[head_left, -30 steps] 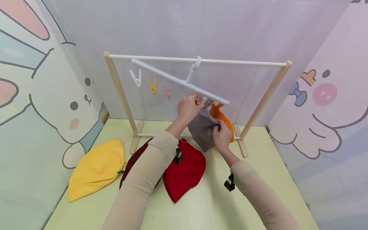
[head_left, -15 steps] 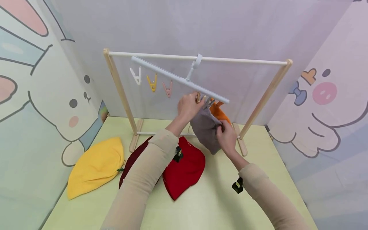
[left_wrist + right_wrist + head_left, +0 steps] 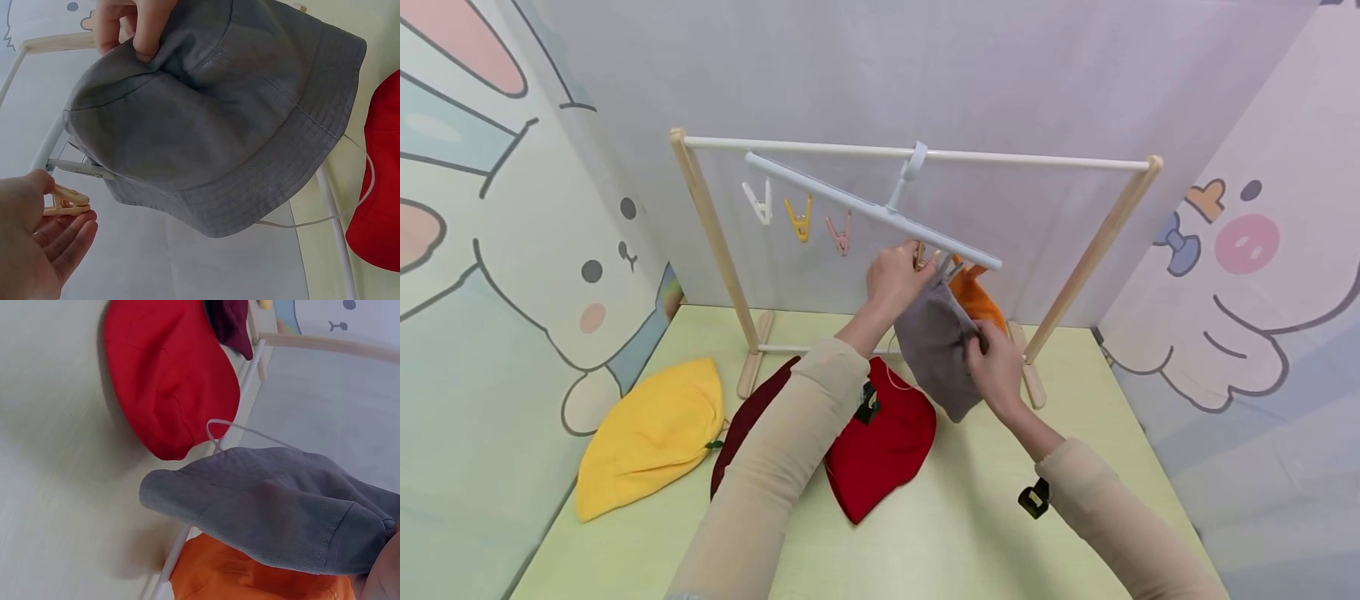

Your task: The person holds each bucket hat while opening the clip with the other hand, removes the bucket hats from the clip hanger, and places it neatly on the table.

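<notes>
Left hand: your left hand [image 3: 895, 279] is up at the low end of the clip hanger [image 3: 872, 208]; in the left wrist view thumb and fingers pinch a beige clip [image 3: 65, 201] beside the hat's brim.
Right hand: your right hand [image 3: 996, 367] grips the grey hat [image 3: 934, 346] at its right side, fingers curled into the cloth; the left wrist view shows those fingertips [image 3: 145, 37] bunching the crown.
Grey hat: off the table, hanging below the tilted hanger bar, in front of the orange hat [image 3: 976, 302], brim towards the table, a thin white cord [image 3: 350, 200] trailing from it.
Orange hat: clipped at the hanger's low end, just behind the grey one, touching it.
Hanger: hooked on the white rail of the wooden rack [image 3: 711, 233], sloping down to your right; white clip [image 3: 760, 202], yellow clip [image 3: 799, 221] and pink clip [image 3: 841, 236] hang free on the raised side.
Table: pale green table [image 3: 970, 533]; red hat [image 3: 883, 446] lies under your left forearm, dark red hat [image 3: 748, 425] just beside it and partly hidden, yellow hat [image 3: 651, 437] well apart, near the left wall.
</notes>
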Available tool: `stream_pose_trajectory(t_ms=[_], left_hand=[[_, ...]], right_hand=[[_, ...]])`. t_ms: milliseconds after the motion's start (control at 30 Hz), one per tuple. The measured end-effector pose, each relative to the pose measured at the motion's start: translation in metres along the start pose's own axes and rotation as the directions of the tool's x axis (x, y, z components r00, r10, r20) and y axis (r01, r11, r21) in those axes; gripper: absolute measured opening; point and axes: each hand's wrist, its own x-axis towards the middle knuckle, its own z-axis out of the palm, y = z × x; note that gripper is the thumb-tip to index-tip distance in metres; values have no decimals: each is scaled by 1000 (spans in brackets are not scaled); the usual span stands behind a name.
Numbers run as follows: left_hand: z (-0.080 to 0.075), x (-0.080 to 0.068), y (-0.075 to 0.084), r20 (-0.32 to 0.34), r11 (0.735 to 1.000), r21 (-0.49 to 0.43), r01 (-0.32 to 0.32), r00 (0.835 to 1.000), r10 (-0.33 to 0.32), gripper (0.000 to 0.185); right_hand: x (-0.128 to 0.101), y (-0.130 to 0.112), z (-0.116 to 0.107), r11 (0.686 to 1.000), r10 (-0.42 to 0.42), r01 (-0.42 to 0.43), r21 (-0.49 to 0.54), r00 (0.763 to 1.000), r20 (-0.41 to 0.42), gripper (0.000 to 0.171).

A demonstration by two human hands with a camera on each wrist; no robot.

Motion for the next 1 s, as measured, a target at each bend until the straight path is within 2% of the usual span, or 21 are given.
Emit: stream_pose_trajectory(t_ms=[367,500,600,767,1000], left_hand=[[0,1,-1,8,1000,-3,-7,1000,7,25],[2,2,-3,13,1000,-15,15,1000,-15,24],[2,2,-4,8,1000,-13,29,1000,-28,23],[3,1,-5,-10,1000,-19,14,1000,-14,22],[3,-2,-6,-32,999,-49,14,999,-16,22]], right_hand=[[0,0,-11,999,-34,34,-5,999,14,14],[-2,-1,-14,998,-54,55,-16,998,32,13],[-4,-2,-15,998,-64,65,-19,997,48,13],[-7,-2,-16,998,-62,63,-17,996,65,15],[-11,-4,-18,996,-86,87,-17,995,53,16]])
